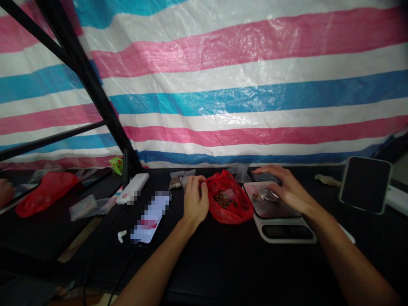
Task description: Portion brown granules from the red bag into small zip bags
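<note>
On the black bench [204, 272], a crumpled red plastic bag [234, 208] sits open with brown pieces [222, 199] inside, just left of a digital kitchen scale [283, 231]. The left hand [194, 199] pinches the bag's rim, while the right hand [288, 187] curves over a small clear bag [266, 194] on the scale, its grip unclear. A white power bank [133, 183] lies farther left, a dark tablet [365, 185] stands right, and a striped tarpaulin [242, 102] hangs along the far edge.
</note>
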`<action>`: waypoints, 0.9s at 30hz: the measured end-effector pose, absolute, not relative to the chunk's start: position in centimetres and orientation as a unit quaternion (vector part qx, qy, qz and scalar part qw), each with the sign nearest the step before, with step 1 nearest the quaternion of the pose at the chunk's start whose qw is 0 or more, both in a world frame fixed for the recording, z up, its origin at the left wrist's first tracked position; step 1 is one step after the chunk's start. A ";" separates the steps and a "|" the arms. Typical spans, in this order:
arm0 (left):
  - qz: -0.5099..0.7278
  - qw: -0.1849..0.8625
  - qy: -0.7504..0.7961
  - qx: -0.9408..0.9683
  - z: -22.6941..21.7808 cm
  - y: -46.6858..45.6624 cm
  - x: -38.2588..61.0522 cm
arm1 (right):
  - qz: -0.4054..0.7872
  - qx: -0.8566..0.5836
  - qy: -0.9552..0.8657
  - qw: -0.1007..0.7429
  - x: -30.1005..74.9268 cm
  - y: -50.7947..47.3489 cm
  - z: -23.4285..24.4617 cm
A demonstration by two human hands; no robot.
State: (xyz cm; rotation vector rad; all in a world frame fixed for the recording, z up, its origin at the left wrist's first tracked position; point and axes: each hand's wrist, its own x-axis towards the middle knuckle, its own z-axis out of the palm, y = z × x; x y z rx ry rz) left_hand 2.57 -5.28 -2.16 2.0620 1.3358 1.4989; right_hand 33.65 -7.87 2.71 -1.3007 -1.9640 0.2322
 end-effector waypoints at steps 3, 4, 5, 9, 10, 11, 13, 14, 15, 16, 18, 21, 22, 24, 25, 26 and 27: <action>0.517 0.132 0.460 0.710 -2.2 -5.2 2.5 | 0.119 -0.501 -0.767 0.383 34.1 -8.1 3.0; 0.517 0.133 0.460 0.709 -2.3 -5.2 2.5 | 0.140 -0.502 -0.765 0.378 34.2 -8.2 3.1; 0.518 0.133 0.460 0.709 -2.3 -5.2 2.5 | 0.166 -0.500 -0.763 0.373 34.3 -8.3 3.1; 0.517 0.130 0.459 0.710 -2.2 -5.1 2.5 | 0.294 -0.460 -0.735 0.401 34.4 -8.7 3.3; 0.518 0.129 0.459 0.710 -2.2 -5.1 2.5 | 0.320 -0.454 -0.722 0.413 34.4 -8.8 3.4; 0.519 0.128 0.460 0.709 -2.2 -5.1 2.5 | 0.342 -0.451 -0.709 0.421 34.4 -8.9 3.5; 0.521 0.124 0.461 0.707 -2.2 -5.1 2.5 | 0.370 -0.452 -0.696 0.417 34.3 -9.1 3.7; 0.522 0.121 0.461 0.707 -2.2 -5.1 2.5 | 0.378 -0.456 -0.695 0.408 34.2 -9.2 3.8; 0.523 0.118 0.461 0.708 -2.2 -5.1 2.5 | 0.385 -0.461 -0.695 0.396 34.2 -9.3 4.0; 0.524 0.115 0.460 0.708 -2.2 -5.1 2.4 | 0.387 -0.468 -0.697 0.382 34.2 -9.3 4.1; 0.523 0.114 0.461 0.708 -2.2 -5.1 2.4 | 0.364 -0.492 -0.706 0.356 34.2 -9.3 4.1; 0.521 0.118 0.464 0.706 -2.2 -5.2 2.4 | 0.289 -0.530 -0.727 0.328 34.5 -8.9 3.7; 0.522 0.117 0.464 0.706 -2.2 -5.2 2.4 | 0.271 -0.539 -0.731 0.320 34.7 -8.8 3.5; 0.524 0.113 0.464 0.705 -2.2 -5.1 2.4 | 0.267 -0.549 -0.732 0.302 35.1 -8.6 3.0; 0.524 0.111 0.464 0.705 -2.2 -5.1 2.4 | 0.273 -0.551 -0.732 0.294 35.3 -8.5 2.8; 0.523 0.111 0.465 0.705 -2.2 -5.1 2.4 | 0.279 -0.551 -0.732 0.288 35.4 -8.5 2.6; 0.524 0.110 0.466 0.704 -2.2 -5.1 2.5 | 0.283 -0.548 -0.734 0.284 35.5 -8.5 2.4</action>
